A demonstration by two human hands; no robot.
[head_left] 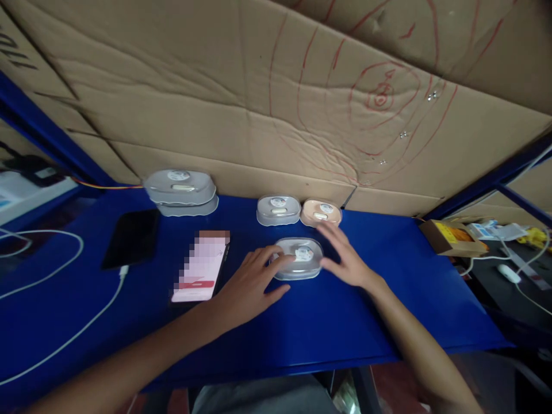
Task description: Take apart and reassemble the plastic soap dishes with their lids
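A small grey oval lidded box [302, 260] lies on the blue table [388, 299] in front of me. My left hand [250, 284] rests beside its left edge, fingers spread and touching it. Spread fingers of my right hand [345, 259] sit at its right edge. Neither hand grips it. Behind it stand another grey box [278, 210] and a peach one [321, 213].
Two larger grey boxes [181, 192] are stacked at the back left. A dark phone [131, 237] on a white cable [64, 339] and a lit phone [202, 267] lie left. A cardboard wall [276, 103] closes the back. A small carton [452, 237] and cables lie right.
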